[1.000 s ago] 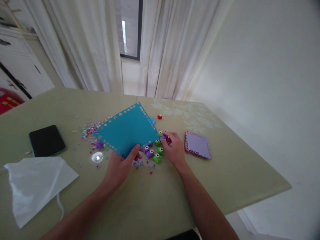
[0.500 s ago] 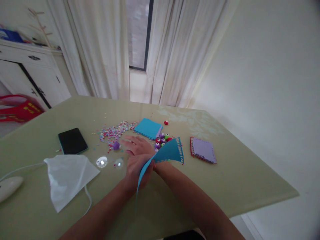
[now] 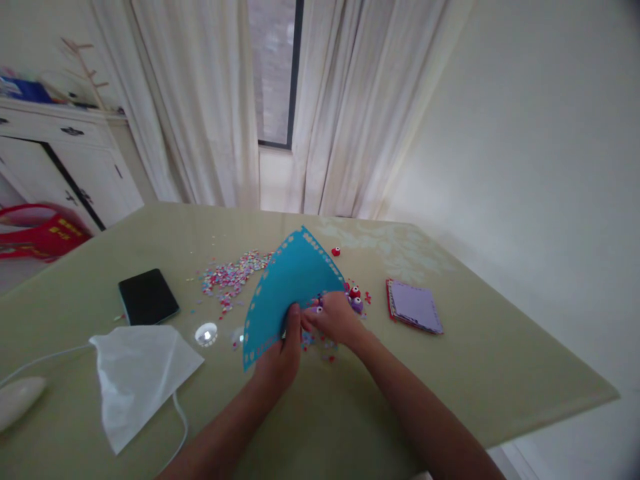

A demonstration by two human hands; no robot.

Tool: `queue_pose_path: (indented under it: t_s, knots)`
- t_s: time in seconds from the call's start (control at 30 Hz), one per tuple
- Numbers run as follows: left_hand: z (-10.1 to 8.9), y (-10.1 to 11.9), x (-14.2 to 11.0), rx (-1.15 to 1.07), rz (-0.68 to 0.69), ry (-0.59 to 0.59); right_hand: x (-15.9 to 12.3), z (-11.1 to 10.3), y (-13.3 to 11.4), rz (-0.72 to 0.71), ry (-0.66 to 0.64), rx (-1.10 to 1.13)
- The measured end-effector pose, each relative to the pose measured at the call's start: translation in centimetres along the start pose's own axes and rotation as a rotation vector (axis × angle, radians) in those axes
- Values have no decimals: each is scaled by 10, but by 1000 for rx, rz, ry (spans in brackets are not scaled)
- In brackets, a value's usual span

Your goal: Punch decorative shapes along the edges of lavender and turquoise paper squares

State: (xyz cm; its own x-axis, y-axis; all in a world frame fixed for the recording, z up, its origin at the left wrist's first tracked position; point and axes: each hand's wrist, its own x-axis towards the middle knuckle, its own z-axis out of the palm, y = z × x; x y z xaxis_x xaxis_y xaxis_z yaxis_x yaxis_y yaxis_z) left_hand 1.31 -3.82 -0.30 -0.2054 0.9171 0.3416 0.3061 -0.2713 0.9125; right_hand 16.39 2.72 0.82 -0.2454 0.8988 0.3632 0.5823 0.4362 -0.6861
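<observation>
My left hand (image 3: 280, 357) pinches the lower edge of a blue sheet (image 3: 295, 273) with a row of holes along its borders, thumb on the near face. The sheet stands tilted up, its corner pointing away from me. Right beside it, my right hand (image 3: 336, 318) is closed, knuckles up, its fingertips near the left thumb. Small eyed balls, one purple (image 3: 357, 305) and one red (image 3: 355, 291), lie past the right hand. Another purple ball (image 3: 318, 309) shows at its fingers; whether they grip it is unclear. The sheet hides the blue stack behind it.
Colourful confetti (image 3: 233, 273) is scattered left of the sheet. A dark tablet (image 3: 149, 297), a white face mask (image 3: 143, 373), a clear dome (image 3: 206, 335) and a white mouse (image 3: 20, 400) are on the left. A lilac stack (image 3: 415, 307) lies right; one red ball (image 3: 335, 251) sits farther back.
My right hand has drawn back from the left to the ball cluster. The purple ball beside the confetti is gone from there. My left hand has turned the blue sheet face-on. Confetti bits now lie near my hands.
</observation>
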Motion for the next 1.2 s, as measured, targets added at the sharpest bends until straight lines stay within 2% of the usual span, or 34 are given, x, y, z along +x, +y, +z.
queue_pose_path:
  t_s: [0.07,0.17,0.27,0.43,0.53,0.67,0.8,0.83,0.87,0.97,1.0,1.03,1.1,1.2]
  knots:
    - [3,3,5,-118,-123,-3,-13,-16,12,117,28,337]
    - [6,5,12,-181,-196,6,-30,-29,24,297,122,731]
    - [6,2,17,-152,-217,13,-34,-28,23,384,150,897]
    - [5,-7,15,-24,-217,-10,-33,-21,16,443,55,1095]
    - [7,-8,12,18,-191,3,-34,-17,17,439,59,1056]
    - [11,-8,15,19,-227,-48,-37,-8,14,387,50,849]
    - [11,-14,23,-16,-254,-25,-45,-9,3,225,249,409]
    - [9,-16,26,-24,-254,9,-47,-13,0,159,217,309]
    - [6,-17,29,-28,-254,42,-49,-18,-3,84,112,241]
    - [0,-19,35,-45,-244,134,-53,-32,-7,-143,-430,116]
    - [-1,-20,36,-53,-239,150,-55,-34,-7,-197,-567,61]
    - [-1,-21,37,-59,-236,156,-56,-35,-7,-234,-650,4]
    - [-1,-23,37,-63,-236,149,-58,-34,-7,-255,-692,-84]
    - [2,-24,35,-75,-237,122,-59,-31,-4,-221,-629,-95]
